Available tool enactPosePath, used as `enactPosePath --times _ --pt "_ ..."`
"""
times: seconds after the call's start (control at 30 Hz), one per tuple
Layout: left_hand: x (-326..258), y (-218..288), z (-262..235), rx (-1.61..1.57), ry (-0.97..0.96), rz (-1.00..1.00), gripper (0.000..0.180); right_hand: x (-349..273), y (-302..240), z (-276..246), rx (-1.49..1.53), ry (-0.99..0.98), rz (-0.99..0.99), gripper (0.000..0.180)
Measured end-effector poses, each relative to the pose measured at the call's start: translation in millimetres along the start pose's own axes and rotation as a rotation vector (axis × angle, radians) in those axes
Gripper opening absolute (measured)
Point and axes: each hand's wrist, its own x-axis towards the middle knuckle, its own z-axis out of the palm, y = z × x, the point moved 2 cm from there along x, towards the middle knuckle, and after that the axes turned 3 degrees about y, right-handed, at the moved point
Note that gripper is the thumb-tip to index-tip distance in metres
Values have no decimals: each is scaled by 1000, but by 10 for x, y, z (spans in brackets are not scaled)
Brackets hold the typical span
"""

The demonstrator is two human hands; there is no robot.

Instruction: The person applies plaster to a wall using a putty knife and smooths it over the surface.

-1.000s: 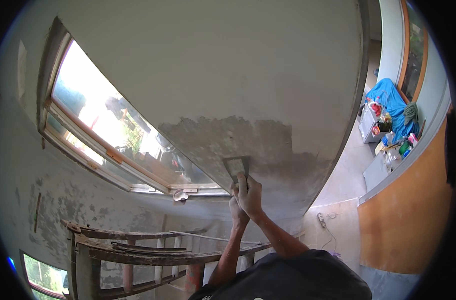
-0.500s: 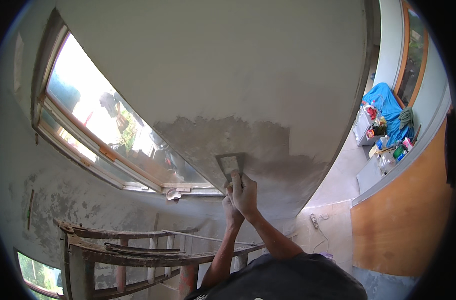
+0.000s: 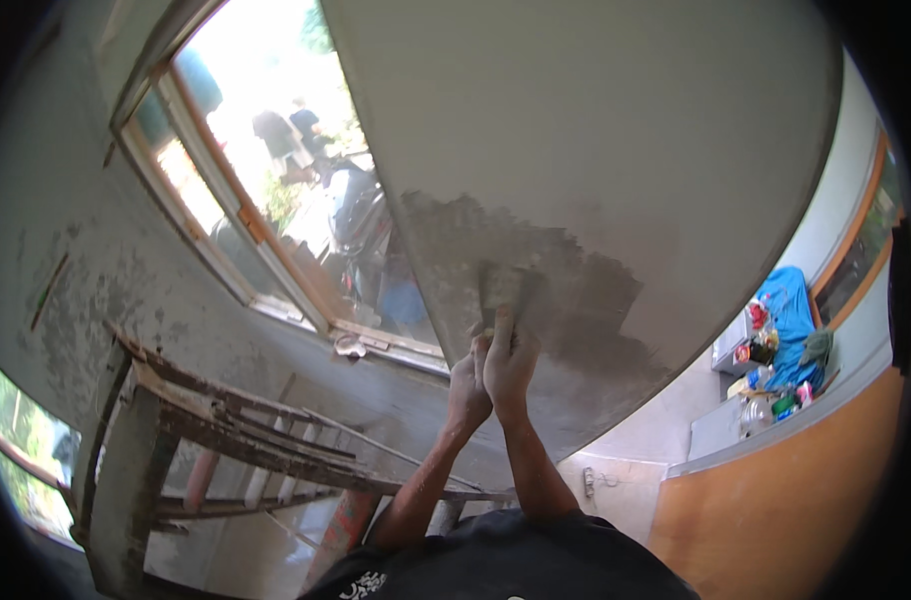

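A flat-bladed plastering trowel [image 3: 507, 287], blurred by motion, lies against the pale wall panel [image 3: 596, 110]. Beneath and around the blade spreads a darker, damp-looking plaster patch [image 3: 596, 290] with a ragged upper edge. My right hand [image 3: 511, 368] is closed round the trowel's handle, one finger stretched along it toward the blade. Pressed close beside it, my left hand [image 3: 468, 388] is also closed at the handle; the fingers partly hide the grip. Both hands look dusted with pale powder.
Left of the panel is a wood-framed window [image 3: 266, 240]. A worn ladder [image 3: 246, 430] stands at lower left. To the right are a blue sheet [image 3: 798, 315], assorted containers [image 3: 761, 410] and an orange-brown wooden board [image 3: 766, 480]. A power strip [image 3: 589, 482] lies on the floor.
My view has turned, so the window and wall appear tilted. The trowel has slid up over the damp patch, with both hands still on it, and its blade is now blurred.
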Motion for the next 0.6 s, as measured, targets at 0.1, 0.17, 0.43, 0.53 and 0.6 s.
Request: enactPosePath --times 0.1,0.17,0.43,0.53,0.6 --pt "-48 -208 17 -12 1 -32 57 -50 117 -70 -45 61 0 39" --pt "-152 -448 67 98 38 14 58 -97 331 -110 -101 43 -105 38" --pt "-18 48 18 -50 41 8 56 48 121 -16 -54 -45 -49 41" --pt "-156 -410 82 -30 46 -30 58 -67 385 -131 -271 23 -258 43" --pt "-226 -462 106 -95 14 -83 60 -130 397 -137 -112 -41 -106 45"
